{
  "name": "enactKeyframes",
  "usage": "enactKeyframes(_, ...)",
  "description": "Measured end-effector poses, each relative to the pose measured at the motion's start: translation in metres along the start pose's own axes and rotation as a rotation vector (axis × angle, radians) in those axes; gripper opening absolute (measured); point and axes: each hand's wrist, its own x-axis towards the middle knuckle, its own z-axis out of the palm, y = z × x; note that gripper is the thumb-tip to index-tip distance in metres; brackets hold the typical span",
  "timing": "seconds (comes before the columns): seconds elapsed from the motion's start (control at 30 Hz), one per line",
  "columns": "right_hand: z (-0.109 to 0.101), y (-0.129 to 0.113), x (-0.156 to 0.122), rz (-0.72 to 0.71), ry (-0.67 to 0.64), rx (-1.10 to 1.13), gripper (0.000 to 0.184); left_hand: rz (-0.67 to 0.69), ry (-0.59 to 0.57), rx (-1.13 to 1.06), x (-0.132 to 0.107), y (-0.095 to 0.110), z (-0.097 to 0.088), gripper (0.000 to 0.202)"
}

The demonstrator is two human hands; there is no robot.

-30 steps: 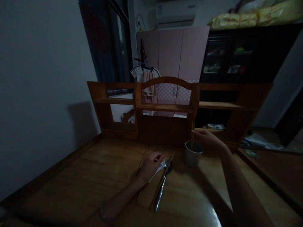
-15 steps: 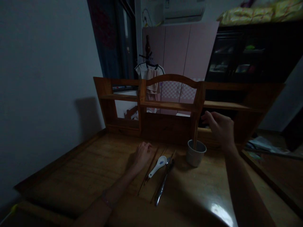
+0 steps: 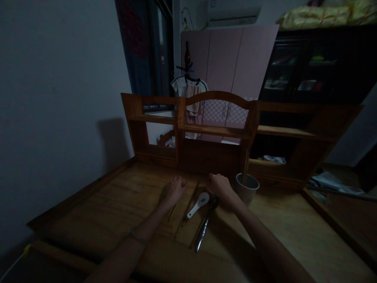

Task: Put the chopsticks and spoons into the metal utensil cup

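Observation:
My left hand (image 3: 176,188) is closed on a thin wooden chopstick (image 3: 173,213), whose ends stick out above and below the fingers. My right hand (image 3: 220,186) is curled over the far ends of the utensils; its fingertips are hidden, so what it grips cannot be made out. Between the hands lies a white ceramic spoon (image 3: 198,205) with a blue mark in its bowl. Beside it rests a dark spoon with a shiny metal handle (image 3: 202,236). More chopsticks (image 3: 183,220) lie next to the spoons. Right of my right hand stands a grey cup (image 3: 246,192) holding upright chopsticks (image 3: 246,167).
The wooden desk (image 3: 118,212) has a shelf unit (image 3: 212,131) along its back edge. A wall (image 3: 59,118) borders the left side. Behind the shelf are a pink wardrobe (image 3: 222,63), hanging clothes (image 3: 193,94) and a dark cabinet (image 3: 297,67).
My right hand has come down and left from above the cup to the utensils. A chopstick now shows in my left hand, apart from the pile. The view has shifted slightly.

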Motion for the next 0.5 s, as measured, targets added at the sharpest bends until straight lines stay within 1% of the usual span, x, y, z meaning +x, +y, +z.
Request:
enactKeyframes(0.1, 0.011, 0.0, 0.0, 0.013, -0.028, 0.011, 0.027, 0.043, 0.061, 0.005, 0.001, -0.004, 0.005, 0.025)
enactKeyframes(0.23, 0.019, 0.002, -0.001, -0.033, -0.042, 0.061, 0.032, 0.08, 0.074, -0.037, 0.003, -0.006, 0.013, 0.026)
enactKeyframes(0.33, 0.026, 0.002, 0.001, -0.08, -0.05, 0.11, 0.029, 0.065, 0.075, -0.147, 0.005, -0.002, 0.017, 0.026)
enactKeyframes(0.5, 0.038, 0.006, 0.007, -0.077, -0.049, 0.18, 0.023, 0.051, 0.075, -0.272, 0.007, 0.009, 0.018, 0.02)
